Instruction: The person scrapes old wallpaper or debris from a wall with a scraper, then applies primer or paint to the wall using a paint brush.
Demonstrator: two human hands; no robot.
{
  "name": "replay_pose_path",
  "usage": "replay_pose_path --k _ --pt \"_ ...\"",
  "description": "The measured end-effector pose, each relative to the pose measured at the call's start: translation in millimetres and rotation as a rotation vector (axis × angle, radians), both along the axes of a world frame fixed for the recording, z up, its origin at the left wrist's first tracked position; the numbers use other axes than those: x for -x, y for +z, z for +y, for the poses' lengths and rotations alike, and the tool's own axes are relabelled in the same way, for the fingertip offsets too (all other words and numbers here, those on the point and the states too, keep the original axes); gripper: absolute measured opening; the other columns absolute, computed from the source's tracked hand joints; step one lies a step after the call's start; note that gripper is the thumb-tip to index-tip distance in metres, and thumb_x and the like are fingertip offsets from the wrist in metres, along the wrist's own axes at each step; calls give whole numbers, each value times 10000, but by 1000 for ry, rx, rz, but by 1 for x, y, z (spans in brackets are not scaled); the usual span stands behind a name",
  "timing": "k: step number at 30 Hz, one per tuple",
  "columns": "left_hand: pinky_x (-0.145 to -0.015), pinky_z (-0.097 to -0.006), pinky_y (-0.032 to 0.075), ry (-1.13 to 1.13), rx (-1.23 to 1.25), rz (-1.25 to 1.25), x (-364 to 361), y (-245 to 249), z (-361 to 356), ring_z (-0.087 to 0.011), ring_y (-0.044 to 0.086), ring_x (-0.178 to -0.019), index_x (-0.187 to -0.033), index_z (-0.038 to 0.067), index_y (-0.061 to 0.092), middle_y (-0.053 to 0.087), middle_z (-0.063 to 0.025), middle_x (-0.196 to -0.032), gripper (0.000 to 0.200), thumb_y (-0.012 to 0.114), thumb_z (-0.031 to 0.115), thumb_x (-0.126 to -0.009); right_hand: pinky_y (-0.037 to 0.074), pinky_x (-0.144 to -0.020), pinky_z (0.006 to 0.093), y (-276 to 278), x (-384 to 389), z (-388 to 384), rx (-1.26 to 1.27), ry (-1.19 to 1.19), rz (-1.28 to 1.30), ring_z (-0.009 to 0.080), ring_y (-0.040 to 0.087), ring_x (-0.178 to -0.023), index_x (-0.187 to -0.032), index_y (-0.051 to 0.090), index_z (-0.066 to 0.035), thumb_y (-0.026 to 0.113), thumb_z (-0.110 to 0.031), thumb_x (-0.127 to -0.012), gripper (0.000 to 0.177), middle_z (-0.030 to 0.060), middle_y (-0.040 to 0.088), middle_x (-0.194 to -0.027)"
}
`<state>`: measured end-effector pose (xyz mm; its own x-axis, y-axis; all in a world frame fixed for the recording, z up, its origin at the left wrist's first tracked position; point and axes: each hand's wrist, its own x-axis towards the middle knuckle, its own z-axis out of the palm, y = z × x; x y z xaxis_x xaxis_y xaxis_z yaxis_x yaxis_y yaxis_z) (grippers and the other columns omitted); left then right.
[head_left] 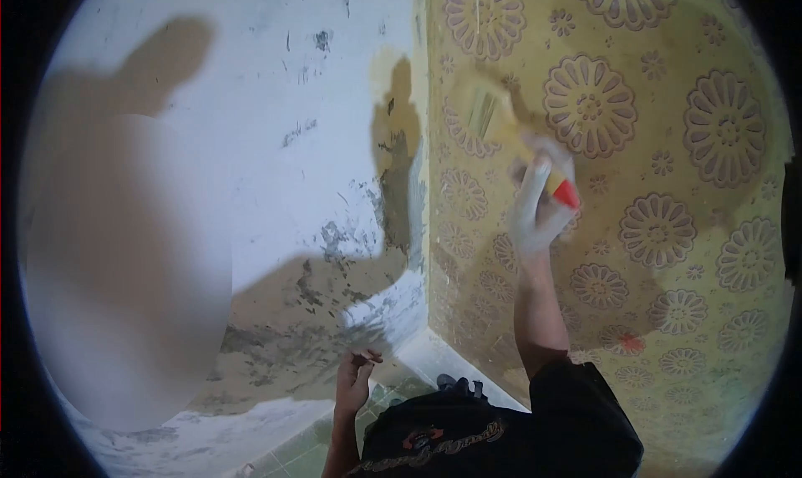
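Note:
My right hand (539, 202), in a pale glove or coated white, is raised in front of the patterned wall (660, 231). Its fingers wrap round the yellow and red handle of a wide brush (555, 184). The brush's head, blurred, points up and left over the yellow wall near the corner. Low in the view, beside my dark shirt, my left hand (357, 373) is bare with its fingers curled; whether it holds something small is too unclear to tell.
On the left stands a white wall (276, 127) with grey patches and shadows. A large pale oval shape (129, 269) covers part of it. The two walls meet in a corner above a light ledge (439, 357) and green floor tiles (301, 453).

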<state>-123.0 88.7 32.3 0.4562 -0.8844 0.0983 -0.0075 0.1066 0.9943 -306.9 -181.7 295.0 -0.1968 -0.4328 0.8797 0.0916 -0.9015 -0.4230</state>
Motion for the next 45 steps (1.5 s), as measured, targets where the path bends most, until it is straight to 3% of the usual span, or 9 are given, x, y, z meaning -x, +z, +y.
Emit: replay_pose_path --k 3,7,14,23,28,31,33,36,45 --pt "-883 -353 458 -16 -8 0 11 4 -6 -223 620 -989 -1025 64 509 611 -109 -1037 165 517 -35 -893 429 -603 220 -83 1 -1 -91 52 175 74 546 -689 -994 592 17 481 -102 -1018 165 64 626 -874" --pt "-898 -356 459 -30 8 22 27 4 -11 -217 610 -991 -1032 60 505 596 -107 -1055 160 514 -43 -910 511 -678 270 -186 6 37 -510 193 504 103 643 -717 -1097 662 4 584 -87 -969 175 100 700 -800" --pt "-911 -369 477 -10 -53 20 49 2 -9 -210 602 -990 -1046 53 500 589 -109 -1072 152 520 -38 -926 518 -654 265 -276 15 70 -964 473 327 107 639 -688 -1120 642 -7 542 -144 -1006 204 74 688 -765" --pt "-895 -360 482 65 -70 47 85 7 -21 -208 609 -964 -1063 33 502 593 -118 -1059 133 531 -11 -940 506 -665 274 -296 32 71 -1014 722 158 113 605 -685 -1170 521 -5 509 -207 -1043 239 108 676 -804" --pt "-884 -351 478 90 -88 53 103 7 -22 -200 608 -963 -1070 35 497 597 -118 -1066 110 525 24 -964 507 -687 309 -263 19 54 -918 717 67 174 610 -698 -1129 504 12 417 -225 -1069 259 166 666 -814" --pt "-882 -350 476 95 -103 74 109 3 -18 -195 608 -962 -1070 34 492 600 -118 -1068 99 523 43 -976 509 -721 325 -234 -8 24 -688 692 -63 188 616 -738 -1146 490 14 404 -223 -1070 264 164 655 -837" --pt "-882 -351 476 95 -112 96 112 3 -14 -193 608 -962 -1070 33 491 603 -117 -1068 96 523 50 -981 505 -735 335 -185 -29 13 -664 838 -249 192 618 -760 -1146 486 16 407 -197 -1063 242 155 646 -838" --pt "-879 -350 477 66 -157 54 112 7 -11 -187 606 -959 -1072 34 491 607 -117 -1062 95 522 56 -984 496 -701 317 -163 -62 8 -666 781 -288 175 601 -722 -1128 499 15 408 -147 -1055 200 137 640 -814" --pt "-881 -336 485 67 -147 -3 103 8 -3 -191 621 -952 -1072 33 502 620 -111 -1058 81 512 75 -1004 469 -632 293 -280 -65 21 -811 551 -55 147 555 -650 -1086 512 12 433 -133 -1050 169 128 631 -775"
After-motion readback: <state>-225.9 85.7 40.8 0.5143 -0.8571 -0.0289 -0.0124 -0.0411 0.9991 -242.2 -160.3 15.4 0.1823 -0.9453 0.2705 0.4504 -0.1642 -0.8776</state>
